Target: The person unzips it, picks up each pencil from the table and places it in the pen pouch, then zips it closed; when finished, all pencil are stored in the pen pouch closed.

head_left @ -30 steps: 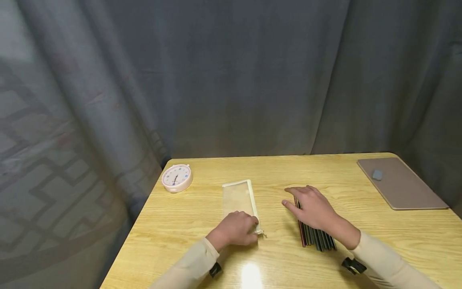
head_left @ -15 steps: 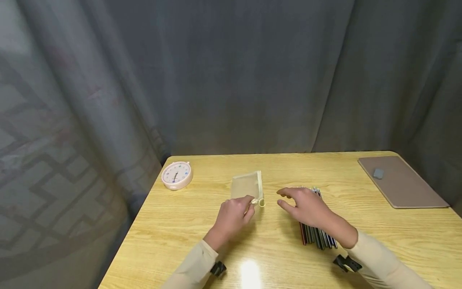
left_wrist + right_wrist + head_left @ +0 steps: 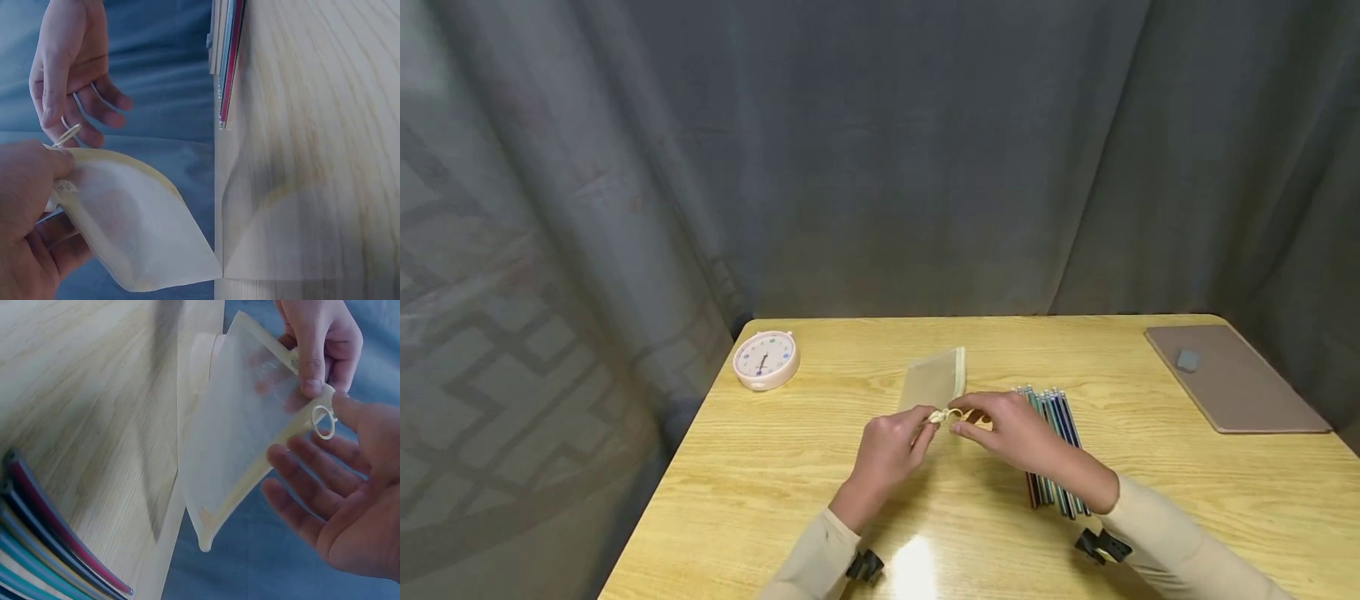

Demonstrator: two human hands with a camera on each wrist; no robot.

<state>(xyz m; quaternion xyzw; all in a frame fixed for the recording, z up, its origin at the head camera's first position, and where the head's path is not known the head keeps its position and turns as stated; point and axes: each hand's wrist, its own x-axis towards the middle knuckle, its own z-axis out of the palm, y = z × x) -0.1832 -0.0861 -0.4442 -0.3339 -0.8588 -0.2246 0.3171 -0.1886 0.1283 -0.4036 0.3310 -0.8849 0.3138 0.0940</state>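
A see-through mesh zip pouch (image 3: 931, 379) with cream edging is raised, tilted, above the table. My left hand (image 3: 883, 446) pinches its near corner at the zip end between thumb and fingers. A small cream ring (image 3: 314, 419) hangs from that corner. My right hand (image 3: 1022, 429) is right at the ring, its fingers spread and loosely bent. In the right wrist view its thumb reaches the corner beside the ring; whether it touches, I cannot tell. Under my right forearm lies a bundle of several slim coloured pens or pencils (image 3: 1062, 417), partly hidden.
A round pink clock (image 3: 766, 360) stands at the table's back left. To the back right lies a flat brownish mat (image 3: 1240, 387) with a small grey block (image 3: 1187, 360) on it. Grey curtains (image 3: 910, 167) hang behind the wooden table (image 3: 760, 483).
My left hand has lifted the pouch's near end off the table and carried it right and away from me. My right hand has moved left from above the pens or pencils to the ring.
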